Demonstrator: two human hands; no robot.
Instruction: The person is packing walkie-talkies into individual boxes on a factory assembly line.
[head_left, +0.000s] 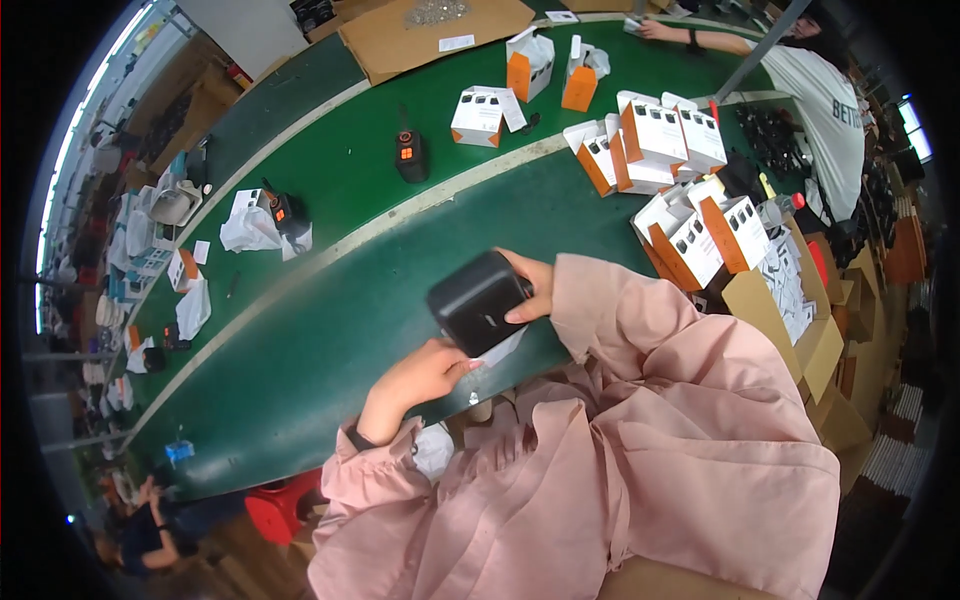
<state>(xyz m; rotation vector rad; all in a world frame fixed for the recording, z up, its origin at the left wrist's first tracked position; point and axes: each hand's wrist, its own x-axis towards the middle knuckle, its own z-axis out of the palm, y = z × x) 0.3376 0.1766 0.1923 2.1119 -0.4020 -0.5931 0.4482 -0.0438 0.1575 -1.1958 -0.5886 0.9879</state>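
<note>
In my right hand (533, 287) is a black box-shaped device (478, 303) with rounded edges, held tilted above the near green table. The fingers wrap its right side. My left hand (425, 378) is closed just below the device's lower left corner, thumb and fingertips together. Whatever these fingers pinch, if anything, I cannot make out. A small white slip (503, 348) shows under the device, close to the left fingertips. On the far green surface stands a black device with orange buttons (408, 155), apart from both hands.
White and orange boxes (655, 135) are stacked at the right, beside an open carton (800, 300) of white packets. More opened boxes (528, 68) stand on the far surface. A wrapped device (283, 212) lies left. A co-worker's arm (700, 38) reaches in at the far right.
</note>
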